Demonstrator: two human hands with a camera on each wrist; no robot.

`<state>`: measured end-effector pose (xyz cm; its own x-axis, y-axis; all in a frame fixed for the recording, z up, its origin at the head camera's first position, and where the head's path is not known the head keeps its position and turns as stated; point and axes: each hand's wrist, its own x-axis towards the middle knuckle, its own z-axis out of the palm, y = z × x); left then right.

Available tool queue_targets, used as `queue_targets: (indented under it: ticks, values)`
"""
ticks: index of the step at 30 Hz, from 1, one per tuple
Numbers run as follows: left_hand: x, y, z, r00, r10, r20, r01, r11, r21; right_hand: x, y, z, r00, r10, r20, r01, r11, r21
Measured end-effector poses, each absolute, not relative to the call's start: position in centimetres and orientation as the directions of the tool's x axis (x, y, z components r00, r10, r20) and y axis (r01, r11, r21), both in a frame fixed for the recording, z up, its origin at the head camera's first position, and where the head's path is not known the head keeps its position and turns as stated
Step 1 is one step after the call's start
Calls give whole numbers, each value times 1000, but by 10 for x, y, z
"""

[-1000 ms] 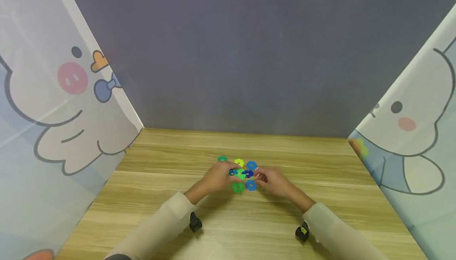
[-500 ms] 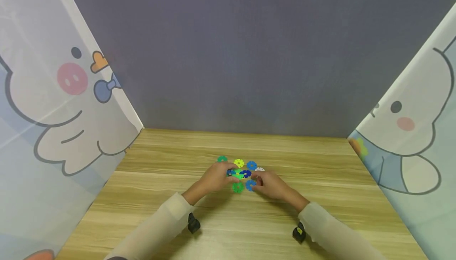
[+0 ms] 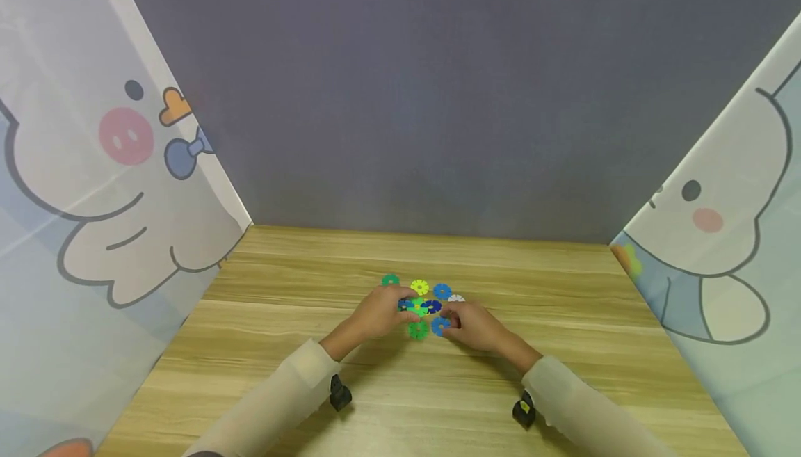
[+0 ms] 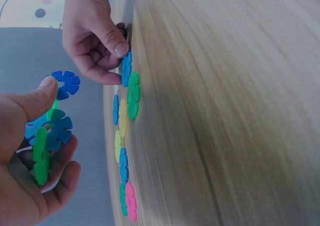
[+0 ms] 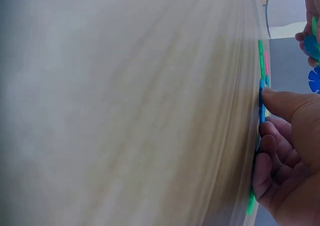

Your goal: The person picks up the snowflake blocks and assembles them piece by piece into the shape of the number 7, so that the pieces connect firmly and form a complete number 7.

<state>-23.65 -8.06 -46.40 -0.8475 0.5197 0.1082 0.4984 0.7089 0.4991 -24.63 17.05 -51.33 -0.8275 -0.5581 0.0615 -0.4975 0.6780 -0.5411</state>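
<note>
My left hand [image 3: 375, 312] holds a small joined piece of notched plastic snowflake discs. In the left wrist view, that piece has a green disc [image 4: 41, 161] at the lower end, a blue disc [image 4: 61, 130] in the middle, and a dark blue disc [image 4: 69, 84] at the upper end. The thumb and curled fingers grip it above the table. My right hand [image 3: 478, 326] is low at the table, thumb and fingers on the edge of a loose blue snowflake disc [image 4: 126, 68]. That disc lies flat or nearly so; the fingertips' far side is hidden.
Loose discs lie around the hands on the wooden table [image 3: 400, 401]: a green one [image 3: 418, 330], a yellow one [image 3: 419, 286], a blue one [image 3: 442, 291], a white one [image 3: 457, 298] and a teal one [image 3: 391, 279]. A pink disc [image 4: 131, 201] shows in the left wrist view. A grey panel [image 3: 400, 95] stands behind.
My right hand has moved slightly left and nearer, from beside the white disc to the blue disc. The white disc now shows behind it. My left hand has barely shifted with its joined discs.
</note>
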Motion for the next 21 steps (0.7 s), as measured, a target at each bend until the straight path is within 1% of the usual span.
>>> queue_targets:
  ticks: [10, 17, 21]
  values:
    - [-237, -81, -465, -853, 512, 101, 489, 715, 500, -245, 174, -514, -842, -535, 65, -469, 667, -579]
    - [-237, -82, -467, -851, 514, 105, 494, 716, 493, -245, 177, -511, -835, -542, 94, -488, 651, -582]
    - [-237, -82, -466, -853, 511, 103, 490, 718, 494, -245, 180, -508, -835, -543, 84, -481, 648, -591]
